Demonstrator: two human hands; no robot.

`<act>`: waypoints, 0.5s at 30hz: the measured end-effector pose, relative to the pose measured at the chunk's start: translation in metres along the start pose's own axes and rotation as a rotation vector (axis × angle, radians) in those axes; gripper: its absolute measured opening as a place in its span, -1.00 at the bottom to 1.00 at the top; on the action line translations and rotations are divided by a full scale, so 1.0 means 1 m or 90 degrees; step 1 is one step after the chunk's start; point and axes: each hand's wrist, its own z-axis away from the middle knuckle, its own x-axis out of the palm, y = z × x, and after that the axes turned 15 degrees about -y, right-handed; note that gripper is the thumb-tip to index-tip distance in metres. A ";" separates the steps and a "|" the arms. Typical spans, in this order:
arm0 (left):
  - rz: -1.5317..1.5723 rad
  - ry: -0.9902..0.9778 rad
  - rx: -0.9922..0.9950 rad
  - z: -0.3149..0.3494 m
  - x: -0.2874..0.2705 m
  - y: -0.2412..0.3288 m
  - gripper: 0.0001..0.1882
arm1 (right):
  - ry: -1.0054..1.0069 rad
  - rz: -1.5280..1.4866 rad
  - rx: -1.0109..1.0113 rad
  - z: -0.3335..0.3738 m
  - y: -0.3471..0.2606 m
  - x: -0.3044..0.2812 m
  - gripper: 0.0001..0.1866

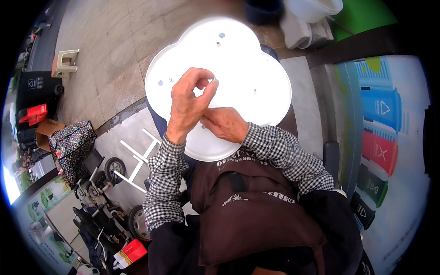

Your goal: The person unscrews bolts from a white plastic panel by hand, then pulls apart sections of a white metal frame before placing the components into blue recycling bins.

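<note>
White lobed plastic panel [256,78], left hand [189,103] pinching perhaps a screw [215,81].

Left hand [189,98]: raised, back turned to the camera, fingers curled, thumb and forefinger pinched together at the tips. Left forearm: held steeply upright from the lower edge, sleeve of black-and-white check ended at the wrist. Right hand [224,123]: laid low just beside and partly behind the left wrist, knuckles up, fingers hidden, grip not to be told. Right forearm: brought in from the right, bent at the elbow, likewise sleeved in check.
</note>
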 end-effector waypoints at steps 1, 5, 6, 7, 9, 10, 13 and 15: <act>-0.008 -0.022 0.026 -0.005 -0.002 0.003 -0.86 | -0.053 0.105 0.030 0.002 -0.006 0.004 -0.77; -0.042 -0.177 0.095 -0.029 0.015 0.005 -0.82 | -0.094 0.232 -0.021 0.007 -0.002 0.019 -0.82; -0.082 -0.201 0.110 -0.033 0.026 0.000 -0.82 | -0.085 0.234 -0.036 0.009 -0.001 0.020 -0.83; -0.122 -0.225 0.126 -0.036 0.037 -0.006 -0.81 | -0.092 0.238 -0.042 0.012 0.001 0.020 -0.84; -0.106 -0.242 0.129 -0.038 0.055 -0.016 -0.82 | -0.105 0.247 -0.049 0.019 -0.001 0.015 -0.86; -0.086 -0.249 0.127 -0.038 0.064 -0.021 -0.82 | -0.081 0.263 -0.069 0.023 0.006 0.021 -0.86; -0.057 -0.242 0.129 -0.036 0.075 -0.025 -0.81 | -0.154 0.288 -0.034 0.038 -0.008 0.002 -0.86; -0.063 -0.229 0.137 -0.035 0.076 -0.019 -0.80 | -0.160 0.275 -0.039 0.050 -0.005 0.000 -0.86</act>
